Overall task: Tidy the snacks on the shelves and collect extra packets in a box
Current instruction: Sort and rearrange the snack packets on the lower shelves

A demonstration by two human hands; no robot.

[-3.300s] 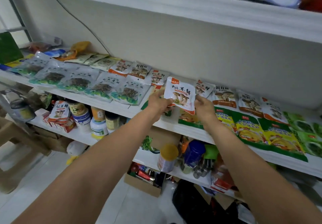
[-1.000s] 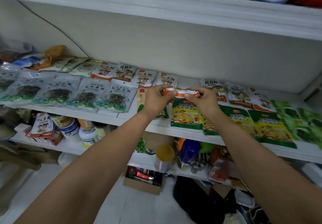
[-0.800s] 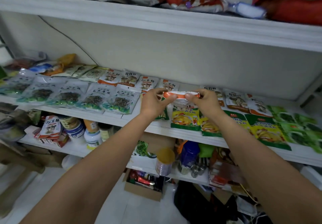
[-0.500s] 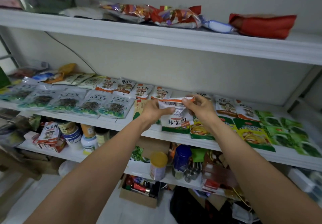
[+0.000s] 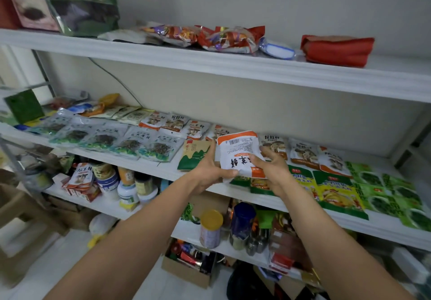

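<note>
A white-and-orange mushroom snack packet (image 5: 238,151) is held upside down above the middle shelf (image 5: 163,170), barcode side up. My left hand (image 5: 207,171) grips its left lower edge with the thumb on its face. My right hand (image 5: 271,167) grips its right side. Behind it runs a row of like mushroom packets (image 5: 303,153). Green-and-yellow packets (image 5: 338,192) lie along the shelf front to the right. A brown-and-green packet (image 5: 194,153) lies just left of my left hand.
Clear packets of dark dried food (image 5: 130,142) line the shelf's left part. The top shelf (image 5: 233,65) holds bags and a red pack (image 5: 337,49). Jars and cans (image 5: 127,187) stand on the lower shelf. An open cardboard box (image 5: 186,267) of items sits on the floor.
The packet has been turned over end for end in both hands, from flat and edge-on to upside down and facing me. The view has tilted upward, showing the top shelf.
</note>
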